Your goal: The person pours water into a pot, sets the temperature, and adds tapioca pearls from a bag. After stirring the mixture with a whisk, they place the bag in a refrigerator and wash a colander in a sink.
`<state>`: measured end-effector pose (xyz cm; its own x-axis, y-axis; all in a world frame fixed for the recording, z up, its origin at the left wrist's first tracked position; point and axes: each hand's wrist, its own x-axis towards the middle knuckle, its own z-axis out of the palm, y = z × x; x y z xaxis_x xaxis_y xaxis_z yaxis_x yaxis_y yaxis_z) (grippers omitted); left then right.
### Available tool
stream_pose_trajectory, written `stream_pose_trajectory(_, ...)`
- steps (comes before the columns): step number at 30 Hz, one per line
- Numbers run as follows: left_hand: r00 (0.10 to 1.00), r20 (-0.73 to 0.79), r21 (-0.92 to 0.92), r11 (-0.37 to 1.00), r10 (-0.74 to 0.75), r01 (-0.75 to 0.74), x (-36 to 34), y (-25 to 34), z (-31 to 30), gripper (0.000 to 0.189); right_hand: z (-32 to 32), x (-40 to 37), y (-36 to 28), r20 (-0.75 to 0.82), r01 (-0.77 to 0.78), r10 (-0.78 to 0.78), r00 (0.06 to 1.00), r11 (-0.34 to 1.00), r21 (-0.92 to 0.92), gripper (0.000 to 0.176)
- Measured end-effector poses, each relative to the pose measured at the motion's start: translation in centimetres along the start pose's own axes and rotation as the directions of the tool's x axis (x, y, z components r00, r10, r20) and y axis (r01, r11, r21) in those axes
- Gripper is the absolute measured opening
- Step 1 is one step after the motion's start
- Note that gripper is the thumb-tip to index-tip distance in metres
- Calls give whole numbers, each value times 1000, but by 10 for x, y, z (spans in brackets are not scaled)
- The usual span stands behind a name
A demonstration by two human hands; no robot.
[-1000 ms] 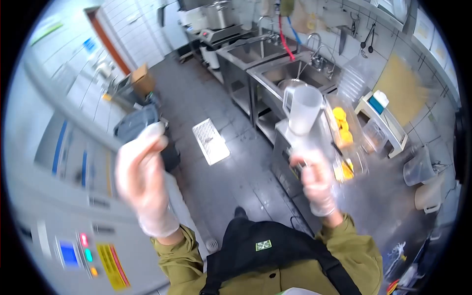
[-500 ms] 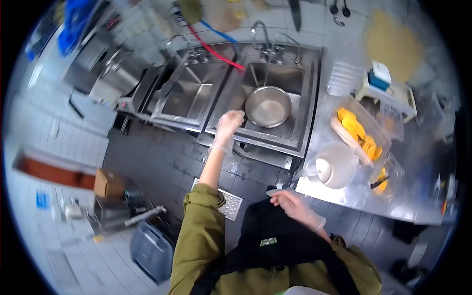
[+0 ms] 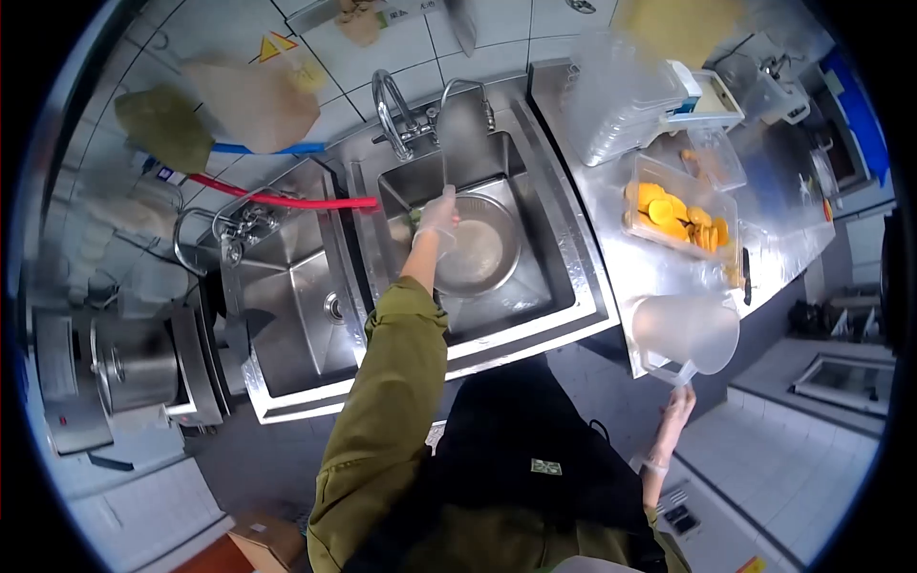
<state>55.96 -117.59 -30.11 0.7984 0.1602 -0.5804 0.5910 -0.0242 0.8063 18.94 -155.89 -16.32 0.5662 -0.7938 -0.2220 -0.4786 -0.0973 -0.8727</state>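
Note:
My left hand [image 3: 439,218], in a clear glove, is over the left rim of a round metal basin [image 3: 497,244] in the right sink [image 3: 544,286]. Its fingers stretch toward a thin stream below the faucet [image 3: 385,100], and I see nothing held in them. On the right, my gloved right hand [image 3: 676,411] has its fingers at the handle of a translucent plastic pitcher [image 3: 693,329]. The pitcher is at the front edge of the steel counter [image 3: 597,191]. My fingertips are partly hidden by the handle.
A clear tub [image 3: 731,205] of orange-yellow slices sits on the counter, with a dark-handled tool [image 3: 746,277] beside it. Stacked clear containers [image 3: 611,115] stand behind. A red hose [image 3: 287,198] crosses toward the left sink [image 3: 287,296]. A large metal pot [image 3: 138,363] is farther left.
My left hand has moved from the sink's front edge to the basin and stream. My right hand has gone from my apron to the pitcher's handle. The view has shifted.

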Motion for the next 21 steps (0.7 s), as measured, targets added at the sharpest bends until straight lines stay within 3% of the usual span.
stream_pose_trajectory(3,946,93,-91,944,-310,319,37,-28,-23,44,11,-2,13,96,227,-232,968,972,59,67)
stream_pose_trajectory(6,990,-4,-68,988,-140,140,44,-41,-33,47,29,-15,-29,132,90,-80,988,993,-76,71)
stream_pose_trajectory(7,993,85,-42,995,-82,85,22,-39,-32,31,26,-8,-8,140,170,-165,976,985,-26,71)
stream_pose_trajectory(8,968,233,7,996,-91,92,-2,-38,-29,29,29,-6,-9,132,116,-108,985,992,-54,69)
stream_pose_trajectory(10,859,504,97,994,-87,44,-30,-27,-17,27,35,6,17,118,129,-146,982,981,145,64)
stream_pose_trajectory(12,839,543,48,996,42,-80,-26,-25,12,27,54,3,-9,120,93,-109,987,988,127,62)
stream_pose_trajectory(14,845,488,51,959,219,-279,-10,13,39,31,64,11,-18,120,97,-123,985,974,205,59)
stream_pose_trajectory(16,914,136,103,912,382,-397,33,39,77,33,65,24,1,116,129,-183,976,921,368,56)
stream_pose_trajectory(17,909,-14,192,893,417,-406,20,77,77,40,67,28,1,98,31,-81,992,902,431,50)
stream_pose_trajectory(18,926,-50,187,915,373,-358,55,77,87,43,71,31,2,89,24,-84,992,845,534,45)
stream_pose_trajectory(20,948,-180,183,956,262,-229,86,95,99,48,89,-1,-42,15,171,-225,974,780,603,44)
stream_pose_trajectory(21,953,-187,257,948,240,-188,95,102,100,46,88,-13,-57,26,149,-202,979,797,586,42)
